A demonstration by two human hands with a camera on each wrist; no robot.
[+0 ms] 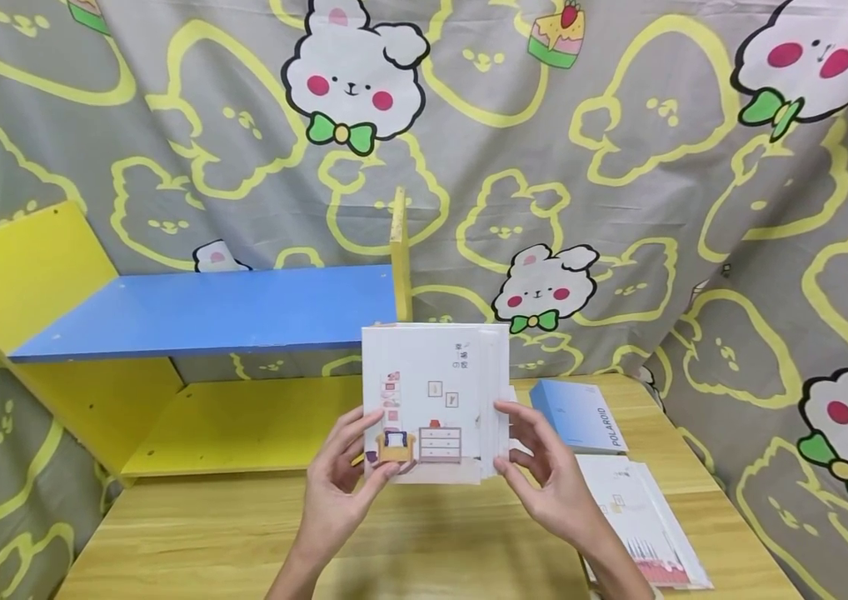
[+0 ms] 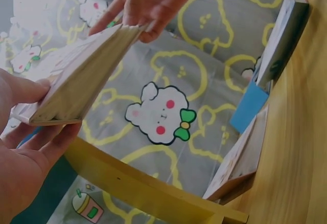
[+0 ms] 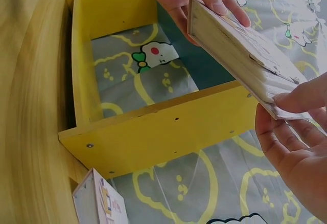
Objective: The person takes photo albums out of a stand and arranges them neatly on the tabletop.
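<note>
A square white photo album is held up in front of me, its cover printed with a yellow armchair, a chest of drawers and small wall frames. My left hand grips the left edge, thumb on the cover and fingers behind. At the right edge, my right hand pinches the album between thumb and fingers. The right wrist view shows the thick page block side-on, with the right thumb pressing near its corner. Seen from the left wrist, the album tilts between both hands.
A yellow shelf unit with a blue board stands at the back left of the wooden table. On the right lie a blue box marked POLAROID and another white album. Patterned grey cloth hangs behind.
</note>
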